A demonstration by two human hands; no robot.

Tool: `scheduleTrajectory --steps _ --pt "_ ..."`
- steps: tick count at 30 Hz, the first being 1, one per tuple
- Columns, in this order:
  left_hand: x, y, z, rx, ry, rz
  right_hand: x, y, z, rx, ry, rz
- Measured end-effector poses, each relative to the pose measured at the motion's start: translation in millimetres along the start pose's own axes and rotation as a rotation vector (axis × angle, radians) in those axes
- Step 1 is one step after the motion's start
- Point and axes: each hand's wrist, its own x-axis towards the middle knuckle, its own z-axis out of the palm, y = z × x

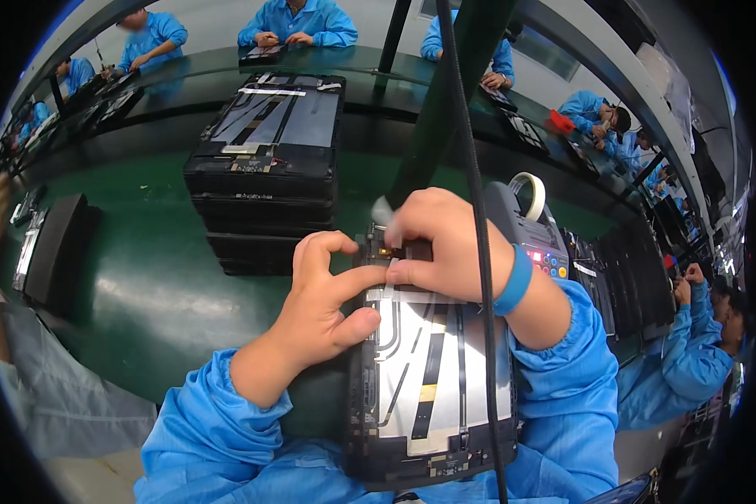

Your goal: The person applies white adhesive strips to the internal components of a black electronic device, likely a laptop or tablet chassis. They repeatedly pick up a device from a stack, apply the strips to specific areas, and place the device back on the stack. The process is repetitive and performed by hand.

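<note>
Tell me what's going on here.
With the left hand and right hand close together, a person in blue sleeves is handling the far end of an opened tablet. Whether the right one pinches anything is hard to tell. A stack of similar tablets stands beyond, to the left; a tape dispenser is to the right.

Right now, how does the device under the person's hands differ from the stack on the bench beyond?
The device looks like a single unit; the stack is several layers high. The left hand and right hand are at the device's far end; neither is at the stack. The device's silvery panel shines brightly, while the stack's top panel looks greyer. Both are black-edged.
</note>
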Motion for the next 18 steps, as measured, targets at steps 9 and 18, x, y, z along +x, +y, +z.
scheduleTrajectory --steps 9,18 --pt "-2.8 -0.3 0.2 -0.035 0.006 -0.025 -1.7 7.0 -9.2 0.680 -0.174 0.467" --pt "-1.3 0.5 0.0 -0.033 0.001 -0.010 17.4 6.0 -10.6 0.307 -0.364 0.623"
